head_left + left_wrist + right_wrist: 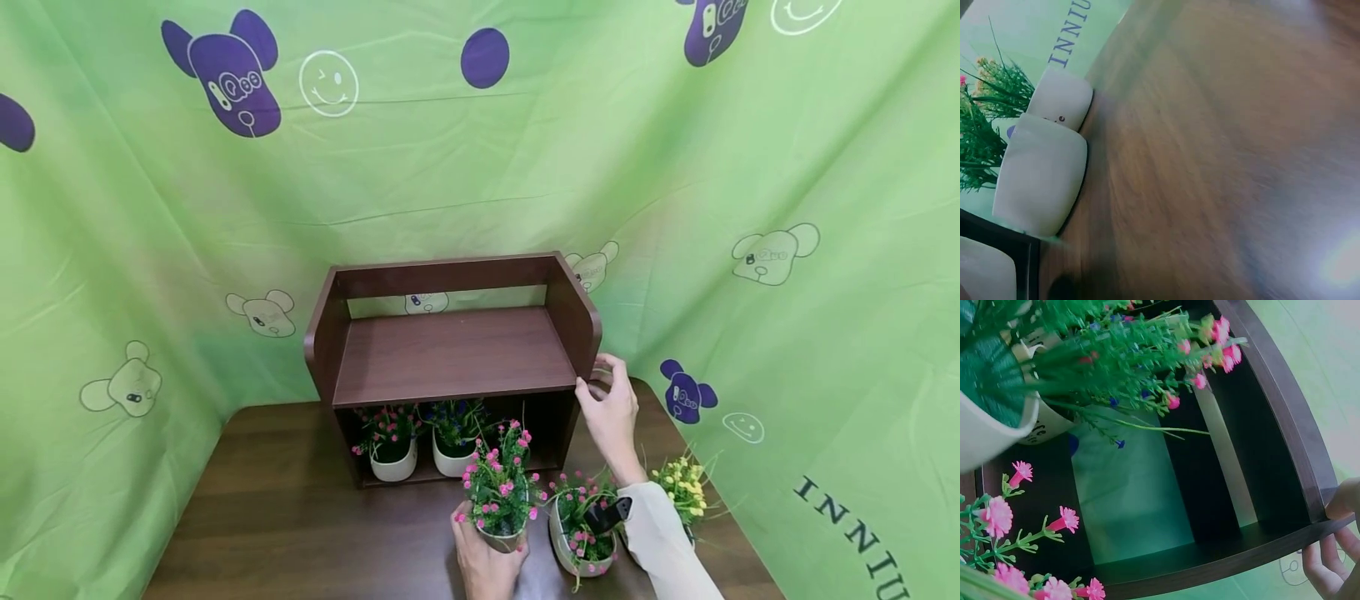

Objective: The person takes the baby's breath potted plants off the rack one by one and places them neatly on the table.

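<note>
My left hand (487, 560) holds a white pot of pink artificial flowers (501, 492) in front of the shelf's open compartment. With thumb at the front edge and fingers round the outer side, my right hand (611, 408) grips the right panel of the dark brown wooden shelf (450, 354); the right wrist view shows these fingers (1325, 565) at the panel's corner. Inside the lower compartment stand a pink-flowered pot (393, 461) on the left and a blue-flowered pot (450, 458) beside it.
Another pink-flowered pot (581, 542) stands on the brown table (300, 517), under my right forearm. A yellow-flowered plant (682, 492) is partly hidden behind the sleeve. Green printed cloth (420, 167) hangs behind and along both sides.
</note>
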`<state>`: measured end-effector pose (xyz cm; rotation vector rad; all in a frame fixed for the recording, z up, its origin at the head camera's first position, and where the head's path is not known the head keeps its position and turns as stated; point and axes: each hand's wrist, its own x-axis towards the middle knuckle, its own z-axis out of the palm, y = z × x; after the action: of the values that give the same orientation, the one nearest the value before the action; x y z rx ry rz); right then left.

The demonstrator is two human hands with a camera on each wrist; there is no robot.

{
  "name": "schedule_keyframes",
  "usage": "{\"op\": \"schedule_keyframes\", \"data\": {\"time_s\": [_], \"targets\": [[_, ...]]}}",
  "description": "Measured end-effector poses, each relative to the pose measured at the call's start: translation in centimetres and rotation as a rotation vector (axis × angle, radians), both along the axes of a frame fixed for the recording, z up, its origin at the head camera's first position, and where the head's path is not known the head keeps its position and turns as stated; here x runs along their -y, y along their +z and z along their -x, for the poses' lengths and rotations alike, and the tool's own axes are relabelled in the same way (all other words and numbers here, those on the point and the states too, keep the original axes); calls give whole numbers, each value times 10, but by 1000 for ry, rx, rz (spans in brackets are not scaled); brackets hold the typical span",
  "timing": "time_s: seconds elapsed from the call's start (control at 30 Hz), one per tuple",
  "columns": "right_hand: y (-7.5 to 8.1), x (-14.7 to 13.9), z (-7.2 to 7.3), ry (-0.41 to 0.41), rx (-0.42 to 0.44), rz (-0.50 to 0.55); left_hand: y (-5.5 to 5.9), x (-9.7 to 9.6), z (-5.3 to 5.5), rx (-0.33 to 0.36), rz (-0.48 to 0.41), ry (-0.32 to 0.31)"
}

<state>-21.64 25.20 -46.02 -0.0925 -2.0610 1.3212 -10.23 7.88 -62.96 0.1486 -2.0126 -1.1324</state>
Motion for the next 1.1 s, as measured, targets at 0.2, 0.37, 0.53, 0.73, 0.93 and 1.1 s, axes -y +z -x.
{"op": "schedule_keyframes", "data": {"time_s": [0.2,0.37,0.53,0.73,0.93,1.1], "targets": [[-1,-2,1,-10,-2,-7,-3,31,-6,-63,97,-16],[1,-4,1,-9,-7,-10,-7,53,-10,-91,93,-40],[1,-5,1,-2,8,-6,-15,65,-13,-101,140,-24],[0,-5,1,-3,7,2,-23,68,-18,-66,161,-33],[-2,-5,2,1,11,-1,-29,67,-28,-32,109,19],[-1,-4,2,-9,-3,5,-28,75,-32,12,73,2]]}}
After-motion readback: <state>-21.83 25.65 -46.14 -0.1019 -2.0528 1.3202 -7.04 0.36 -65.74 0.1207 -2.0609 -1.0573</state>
